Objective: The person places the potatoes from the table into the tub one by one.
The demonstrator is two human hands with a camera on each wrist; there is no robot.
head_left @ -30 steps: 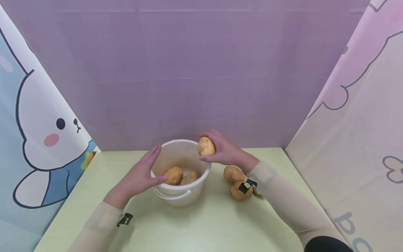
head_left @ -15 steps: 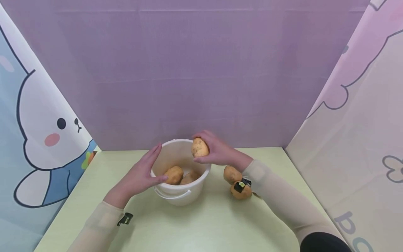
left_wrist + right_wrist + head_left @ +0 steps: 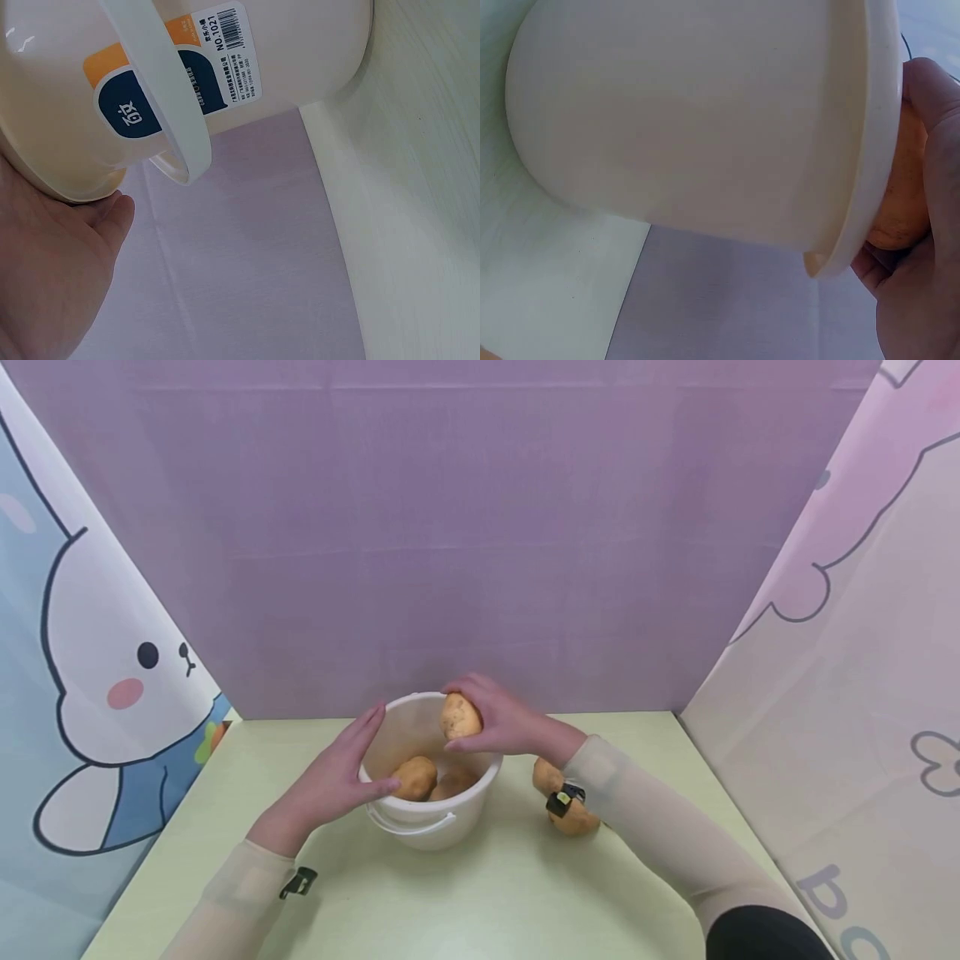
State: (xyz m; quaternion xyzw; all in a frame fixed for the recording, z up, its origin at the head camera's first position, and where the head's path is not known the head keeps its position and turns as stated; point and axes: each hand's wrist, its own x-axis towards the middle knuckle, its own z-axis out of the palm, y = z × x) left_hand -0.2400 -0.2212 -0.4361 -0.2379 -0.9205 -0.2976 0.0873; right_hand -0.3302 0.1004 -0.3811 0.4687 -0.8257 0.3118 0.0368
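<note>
A white bucket (image 3: pixel 442 827) stands upright, two potatoes (image 3: pixel 416 778) visible inside it. My right hand (image 3: pixel 498 718) grips another potato (image 3: pixel 461 717) at the bucket's right-hand rim, thumb on the near side and fingers on the far side. In the right wrist view this potato (image 3: pixel 904 187) shows just beyond the rim, partly hidden by the hand. At the left side of the rim rests my left hand (image 3: pixel 341 785), thumb and fingers spread and fairly straight. The left wrist view shows that hand (image 3: pixel 56 262) against the rim, near the bucket's handle (image 3: pixel 176 105).
More potatoes (image 3: pixel 576 818) lie on the pale green table (image 3: pixel 465 910), right of the bucket and partly covered by the right wrist and its camera (image 3: pixel 564 800). A purple backdrop (image 3: pixel 480 543) rises behind, with printed panels (image 3: pixel 120 718) at both sides.
My right hand has moved left with its potato, from the right rim to farther over the bucket's opening. The right forearm now covers more of the table potatoes. The left hand stays put.
</note>
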